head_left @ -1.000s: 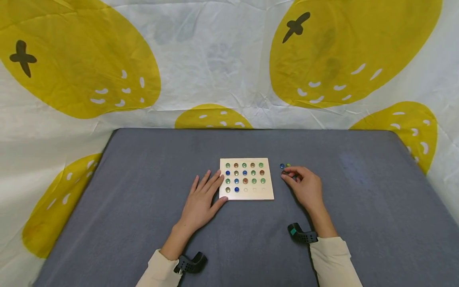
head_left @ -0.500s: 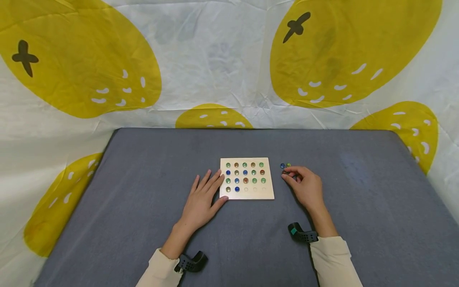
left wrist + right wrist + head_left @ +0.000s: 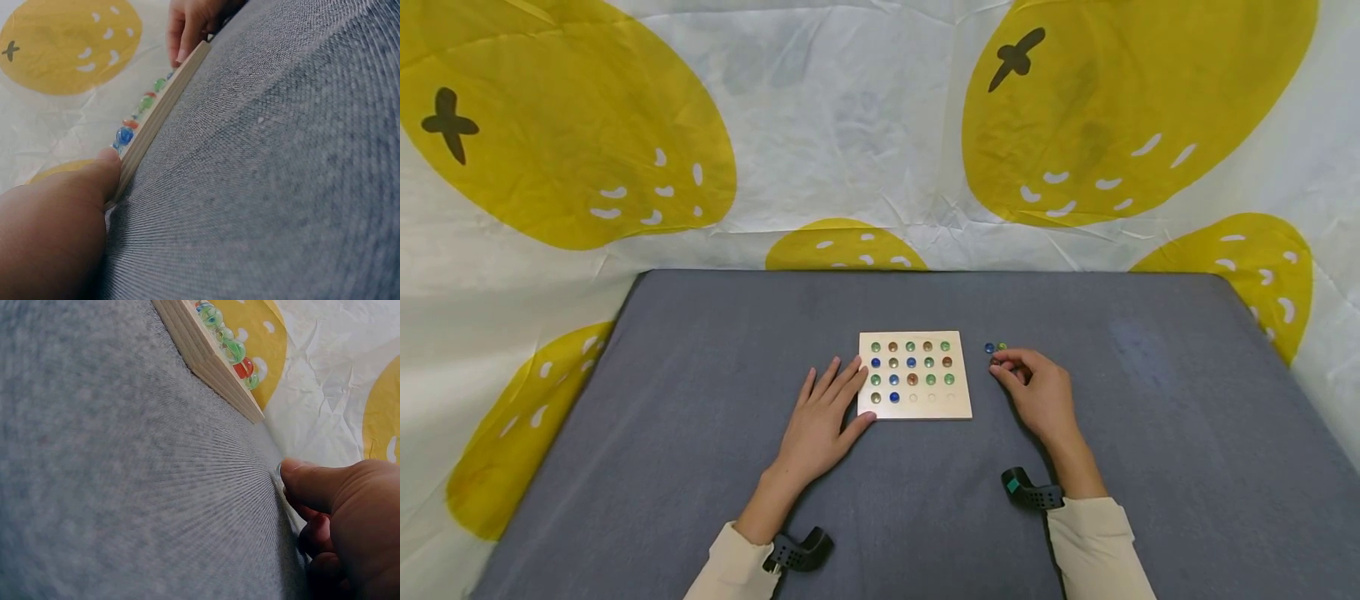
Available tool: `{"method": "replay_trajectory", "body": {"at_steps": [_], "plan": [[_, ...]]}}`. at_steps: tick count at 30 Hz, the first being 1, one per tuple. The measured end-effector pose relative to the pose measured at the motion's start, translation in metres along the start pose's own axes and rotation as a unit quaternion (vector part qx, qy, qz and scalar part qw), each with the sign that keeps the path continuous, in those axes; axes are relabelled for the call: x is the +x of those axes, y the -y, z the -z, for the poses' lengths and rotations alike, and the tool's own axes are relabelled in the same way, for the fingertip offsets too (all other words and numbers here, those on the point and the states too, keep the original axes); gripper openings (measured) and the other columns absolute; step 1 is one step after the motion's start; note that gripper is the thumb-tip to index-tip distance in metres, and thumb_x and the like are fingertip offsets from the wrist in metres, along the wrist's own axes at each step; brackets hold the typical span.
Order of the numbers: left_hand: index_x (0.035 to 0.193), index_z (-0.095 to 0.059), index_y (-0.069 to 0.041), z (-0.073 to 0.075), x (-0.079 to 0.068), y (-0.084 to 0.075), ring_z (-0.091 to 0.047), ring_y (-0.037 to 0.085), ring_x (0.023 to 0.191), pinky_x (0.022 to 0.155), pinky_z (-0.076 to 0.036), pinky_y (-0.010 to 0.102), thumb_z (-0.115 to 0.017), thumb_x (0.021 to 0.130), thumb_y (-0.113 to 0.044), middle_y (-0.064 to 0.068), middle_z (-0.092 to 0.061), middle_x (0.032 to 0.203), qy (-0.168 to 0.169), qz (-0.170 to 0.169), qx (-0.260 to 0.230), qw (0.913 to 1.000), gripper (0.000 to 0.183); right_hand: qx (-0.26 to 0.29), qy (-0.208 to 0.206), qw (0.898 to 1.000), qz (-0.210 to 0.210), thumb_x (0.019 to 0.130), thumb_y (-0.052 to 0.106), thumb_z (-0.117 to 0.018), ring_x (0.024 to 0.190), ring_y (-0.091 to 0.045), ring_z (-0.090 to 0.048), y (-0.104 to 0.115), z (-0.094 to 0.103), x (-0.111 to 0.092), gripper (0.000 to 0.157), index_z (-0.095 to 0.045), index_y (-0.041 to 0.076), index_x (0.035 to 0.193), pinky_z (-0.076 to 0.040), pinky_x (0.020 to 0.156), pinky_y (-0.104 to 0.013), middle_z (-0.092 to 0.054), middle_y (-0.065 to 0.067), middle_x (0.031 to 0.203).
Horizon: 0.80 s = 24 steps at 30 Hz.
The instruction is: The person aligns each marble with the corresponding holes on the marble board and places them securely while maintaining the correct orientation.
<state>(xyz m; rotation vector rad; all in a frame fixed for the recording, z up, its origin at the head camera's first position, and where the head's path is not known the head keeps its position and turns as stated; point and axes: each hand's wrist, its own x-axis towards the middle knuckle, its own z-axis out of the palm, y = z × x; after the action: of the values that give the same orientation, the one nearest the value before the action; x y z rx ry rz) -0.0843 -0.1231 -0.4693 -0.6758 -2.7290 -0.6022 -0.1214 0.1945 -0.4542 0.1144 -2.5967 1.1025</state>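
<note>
A pale wooden board [image 3: 960,407] lies on the grey cloth, with rows of green, blue, amber and reddish glass marbles in its hollows. Three hollows at its lower right hold no marble. My left hand [image 3: 814,432] lies flat with spread fingers, fingertips and thumb at the board's left edge. To the right of the board, my right hand [image 3: 1045,398] pinches a dark marble [image 3: 994,362] between thumb and index finger, low over the cloth. In the right wrist view the thumb [image 3: 312,484] covers most of that marble.
Just beyond my right fingertips sit a blue marble [image 3: 988,347] and a yellow-green marble [image 3: 1002,347]. Grey cloth [image 3: 737,333] covers the table, whose far edge meets a white curtain [image 3: 857,125] printed with yellow fruit. Each wrist wears a black camera mount [image 3: 1030,490].
</note>
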Motion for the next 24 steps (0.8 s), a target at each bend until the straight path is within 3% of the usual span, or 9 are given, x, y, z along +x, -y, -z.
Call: {"method": "replay_trajectory", "body": {"at_steps": [8,24], "plan": [[0.147,-0.041,-0.015,0.000,0.000,0.001,-0.024,0.028,0.141,0.113,-0.014,0.053,-0.056,0.095,-0.045,0.002,-0.034,0.152,0.006,0.003,0.003,1.0000,0.062,0.005,0.000,1.000,-0.006,0.086,0.013,-0.074,0.064,-0.015,-0.049,0.003,0.000,0.001,0.015,-0.073,0.006,0.099,-0.035,0.056,-0.021,-0.063,-0.003,0.079],[0.147,-0.041,-0.014,0.002,0.001,0.000,-0.025,0.028,0.141,0.113,-0.014,0.053,-0.056,0.094,-0.045,0.003,-0.035,0.152,0.008,0.004,0.003,1.0000,0.063,0.028,0.013,0.999,0.020,0.083,0.014,-0.076,0.066,-0.014,-0.051,0.025,0.001,0.003,0.018,-0.074,0.008,0.100,-0.036,0.057,-0.018,-0.065,-0.001,0.079]]}}
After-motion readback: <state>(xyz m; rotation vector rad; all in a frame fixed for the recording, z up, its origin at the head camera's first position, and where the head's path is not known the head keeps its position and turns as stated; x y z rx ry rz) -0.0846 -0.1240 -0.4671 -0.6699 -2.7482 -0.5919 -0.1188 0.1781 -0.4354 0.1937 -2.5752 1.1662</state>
